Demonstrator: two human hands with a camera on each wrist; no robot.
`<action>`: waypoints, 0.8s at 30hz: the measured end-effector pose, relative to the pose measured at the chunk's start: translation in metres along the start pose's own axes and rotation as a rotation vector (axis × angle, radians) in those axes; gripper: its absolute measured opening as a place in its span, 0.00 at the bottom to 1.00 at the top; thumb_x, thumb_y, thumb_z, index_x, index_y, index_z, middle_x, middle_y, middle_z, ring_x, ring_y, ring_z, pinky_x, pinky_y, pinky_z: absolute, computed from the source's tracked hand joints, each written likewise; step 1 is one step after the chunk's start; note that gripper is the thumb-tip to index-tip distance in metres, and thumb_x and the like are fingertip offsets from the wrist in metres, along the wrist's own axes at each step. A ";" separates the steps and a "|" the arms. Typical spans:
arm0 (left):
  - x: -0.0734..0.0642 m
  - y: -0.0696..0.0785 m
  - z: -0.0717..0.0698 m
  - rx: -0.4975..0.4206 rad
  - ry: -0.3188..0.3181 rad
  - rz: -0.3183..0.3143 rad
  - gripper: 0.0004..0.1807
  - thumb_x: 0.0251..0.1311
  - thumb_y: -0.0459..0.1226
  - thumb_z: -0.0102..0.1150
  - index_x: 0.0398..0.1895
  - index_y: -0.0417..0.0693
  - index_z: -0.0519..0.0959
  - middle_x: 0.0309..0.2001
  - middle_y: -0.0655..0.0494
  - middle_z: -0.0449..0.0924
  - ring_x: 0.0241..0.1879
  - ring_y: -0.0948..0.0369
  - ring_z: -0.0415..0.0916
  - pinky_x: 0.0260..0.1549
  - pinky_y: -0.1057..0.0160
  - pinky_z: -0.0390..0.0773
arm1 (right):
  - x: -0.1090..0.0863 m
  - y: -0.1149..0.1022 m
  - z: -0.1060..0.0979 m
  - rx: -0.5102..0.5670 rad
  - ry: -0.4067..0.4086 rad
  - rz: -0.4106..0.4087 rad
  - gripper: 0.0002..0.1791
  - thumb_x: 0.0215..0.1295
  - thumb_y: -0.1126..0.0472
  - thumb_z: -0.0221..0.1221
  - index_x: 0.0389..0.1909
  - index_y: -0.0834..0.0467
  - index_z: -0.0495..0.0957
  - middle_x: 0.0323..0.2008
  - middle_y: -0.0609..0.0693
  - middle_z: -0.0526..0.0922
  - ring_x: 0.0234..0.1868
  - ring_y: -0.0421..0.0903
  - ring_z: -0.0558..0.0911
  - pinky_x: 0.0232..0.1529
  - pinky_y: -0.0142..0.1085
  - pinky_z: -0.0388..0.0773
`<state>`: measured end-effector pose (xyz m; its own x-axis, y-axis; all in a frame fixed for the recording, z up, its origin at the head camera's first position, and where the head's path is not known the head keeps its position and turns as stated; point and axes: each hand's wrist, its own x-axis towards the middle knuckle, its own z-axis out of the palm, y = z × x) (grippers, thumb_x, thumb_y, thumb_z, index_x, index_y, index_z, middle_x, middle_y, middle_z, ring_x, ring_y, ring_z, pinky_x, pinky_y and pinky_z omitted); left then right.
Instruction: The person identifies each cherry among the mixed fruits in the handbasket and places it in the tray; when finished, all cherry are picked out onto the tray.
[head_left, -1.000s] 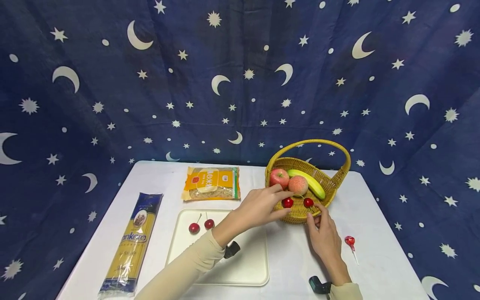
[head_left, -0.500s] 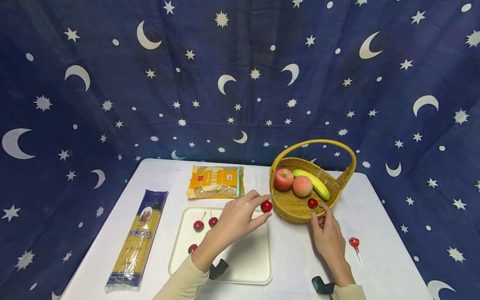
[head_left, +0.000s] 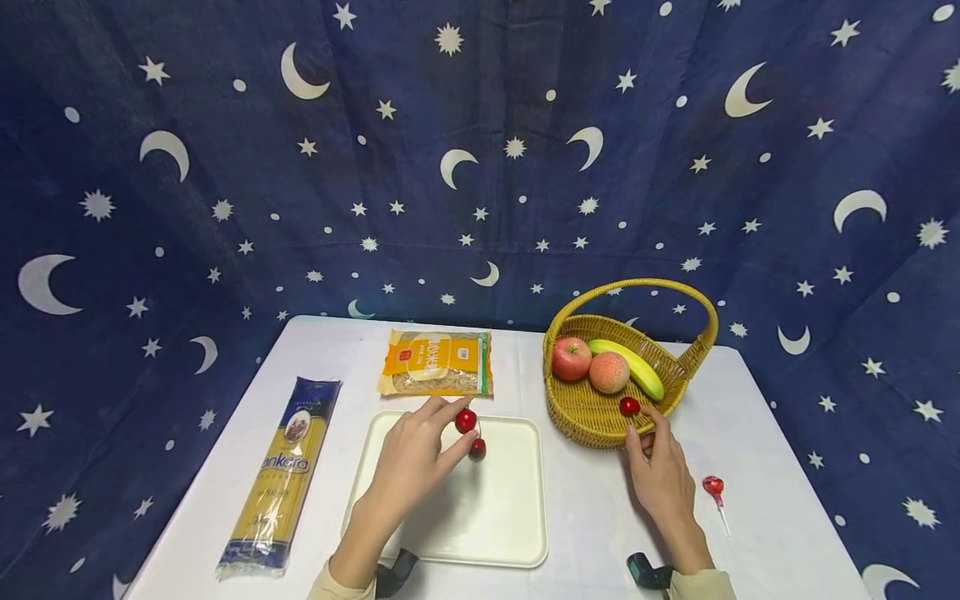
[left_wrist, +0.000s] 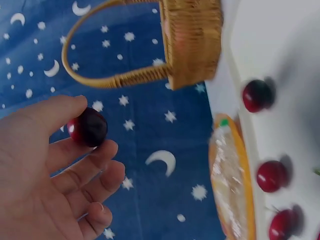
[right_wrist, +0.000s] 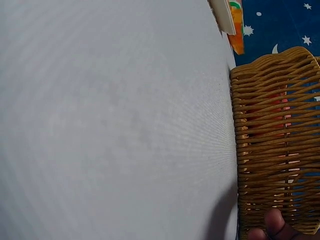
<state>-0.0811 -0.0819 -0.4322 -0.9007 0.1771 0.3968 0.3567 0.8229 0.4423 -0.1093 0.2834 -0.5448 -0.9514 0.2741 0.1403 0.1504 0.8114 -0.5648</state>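
My left hand (head_left: 416, 454) is above the cream tray (head_left: 517, 533), pinching a dark red cherry (head_left: 466, 421) between thumb and fingers. Just below it in the head view is another cherry (head_left: 477, 449). The left wrist view shows several cherries (left_wrist: 272, 176) on the tray; the hand hides some of them from the head camera. At the front of the wicker basket (head_left: 592, 437), my right hand (head_left: 663, 479) grips the rim with thumb and fingers. Inside lie an apple (head_left: 572, 359), a peach (head_left: 609, 372), a banana (head_left: 633, 367) and a cherry (head_left: 630, 406) near the right fingertips.
An orange-and-clear food packet (head_left: 437, 363) lies behind the tray. To the left is a long pack of spaghetti (head_left: 281, 479). A red lollipop (head_left: 714, 486) lies right of my right hand. The basket's tall handle (head_left: 637, 283) arches over it.
My left hand has carried the cherry leftward, from over the basket to above the tray. The right hand has stayed at the basket's rim. The head view has shifted slightly.
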 end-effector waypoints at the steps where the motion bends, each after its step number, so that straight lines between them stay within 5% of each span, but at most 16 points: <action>1: -0.004 -0.004 -0.001 0.005 0.003 -0.018 0.23 0.60 0.46 0.77 0.59 0.53 0.88 0.38 0.63 0.85 0.24 0.68 0.65 0.28 0.70 0.66 | 0.000 0.000 0.000 0.000 0.001 0.000 0.31 0.83 0.40 0.46 0.78 0.50 0.61 0.44 0.55 0.76 0.41 0.52 0.74 0.31 0.38 0.63; 8: -0.024 -0.021 -0.001 0.034 -0.017 -0.116 0.24 0.59 0.47 0.78 0.59 0.54 0.88 0.41 0.61 0.88 0.26 0.68 0.66 0.31 0.69 0.68 | 0.001 0.001 0.000 -0.004 0.006 0.008 0.31 0.83 0.40 0.46 0.78 0.50 0.61 0.43 0.55 0.76 0.41 0.52 0.74 0.31 0.38 0.63; 17: -0.045 -0.040 0.018 0.132 -0.035 -0.104 0.23 0.54 0.45 0.81 0.53 0.51 0.89 0.40 0.58 0.88 0.36 0.60 0.82 0.36 0.61 0.77 | 0.000 0.000 0.000 0.002 0.002 0.019 0.32 0.83 0.40 0.46 0.79 0.51 0.61 0.43 0.56 0.76 0.40 0.53 0.74 0.31 0.38 0.63; 24: -0.063 -0.054 0.039 0.207 -0.112 -0.074 0.21 0.48 0.43 0.84 0.47 0.49 0.89 0.40 0.56 0.88 0.42 0.58 0.81 0.38 0.61 0.73 | 0.001 0.000 0.001 0.001 -0.004 0.012 0.32 0.84 0.41 0.46 0.79 0.51 0.60 0.44 0.56 0.76 0.41 0.53 0.75 0.32 0.38 0.64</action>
<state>-0.0535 -0.1159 -0.5123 -0.9484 0.1614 0.2730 0.2407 0.9268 0.2883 -0.1104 0.2829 -0.5452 -0.9507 0.2815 0.1303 0.1615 0.8078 -0.5669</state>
